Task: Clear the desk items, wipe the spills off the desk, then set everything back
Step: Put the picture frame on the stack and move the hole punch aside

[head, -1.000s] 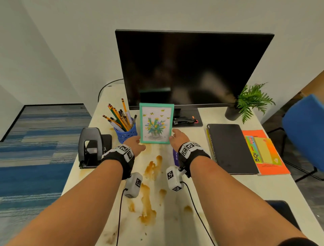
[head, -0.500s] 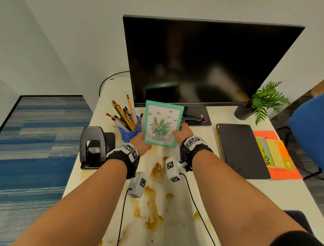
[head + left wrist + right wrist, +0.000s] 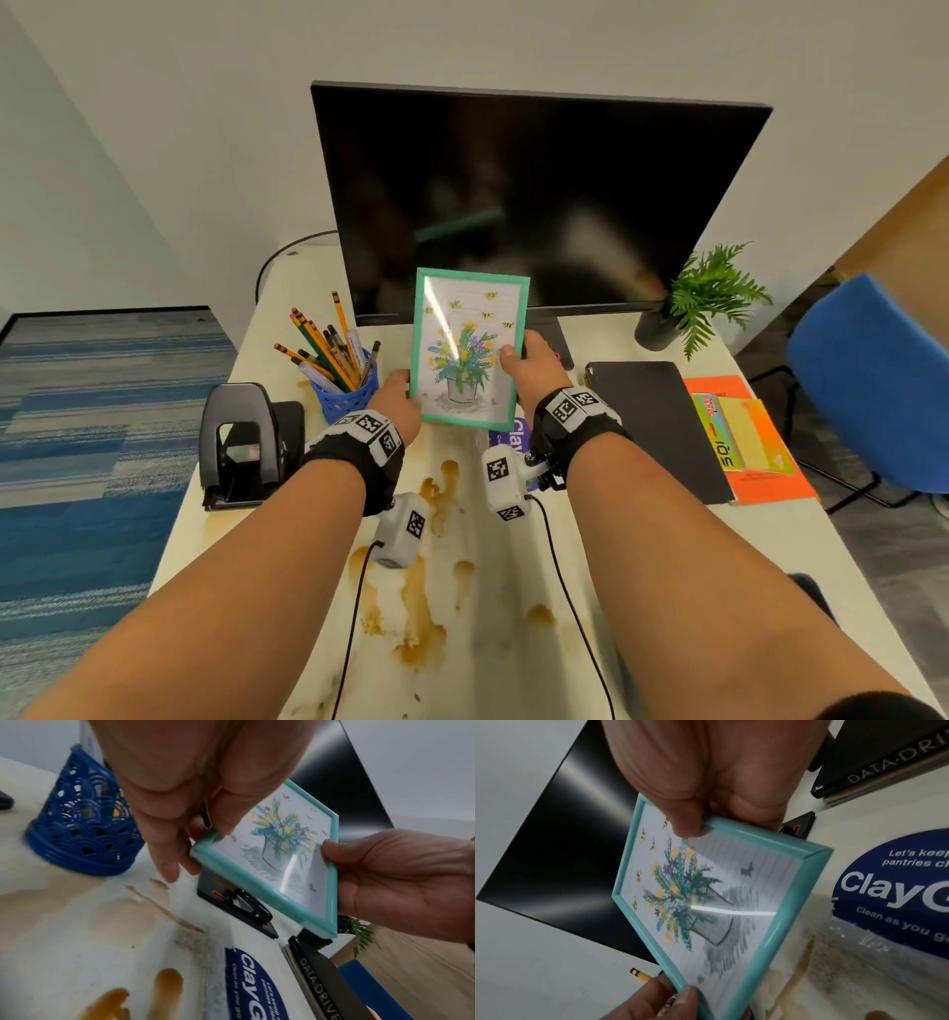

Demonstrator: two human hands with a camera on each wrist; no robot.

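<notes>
A teal picture frame with a flower drawing hangs above the desk, in front of the monitor. My left hand grips its left edge low down, thumb on the glass. My right hand grips its right edge. Both wrist views show the frame pinched between thumb and fingers, clear of the desk. Brown spills streak the desk below my wrists. A blue wipes packet lies under the frame.
A blue pencil cup and a black hole punch stand at the left. The monitor stands behind. A black book, orange papers and a small plant sit at the right. A blue chair stands beyond the desk's right edge.
Both hands have taken hold of the frame and lifted it off the desk, tilting its top back toward the monitor.
</notes>
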